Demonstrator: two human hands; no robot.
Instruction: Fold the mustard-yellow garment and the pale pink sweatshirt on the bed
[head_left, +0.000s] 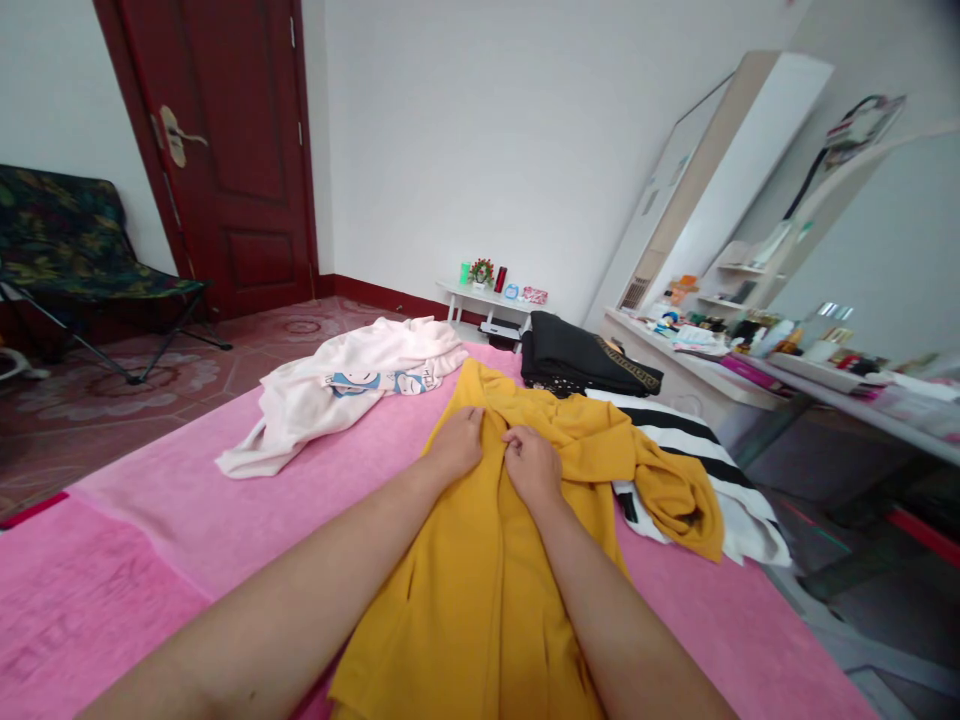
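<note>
A mustard-yellow coat [465, 590] lies spread lengthwise on a pink bedspread [300, 520], its collar end away from me. One sleeve is flung out to the right, over a black-and-white striped garment [735, 500]. Near the top of the front opening, my left hand [459, 440] is closed on the coat's left front edge. Just to the right, my right hand [531, 462] pinches the facing edge, thumb and fingers pressed together. A narrow gap separates the two hands. Both sets of fingertips are partly hidden by cloth and knuckles.
A crumpled white top [360, 370] with a blue print lies to the left. Folded black clothes [585, 355] are stacked at the bed's far right. A cluttered dressing table [690, 350] stands on the right, a folding chair [82, 240] on the left.
</note>
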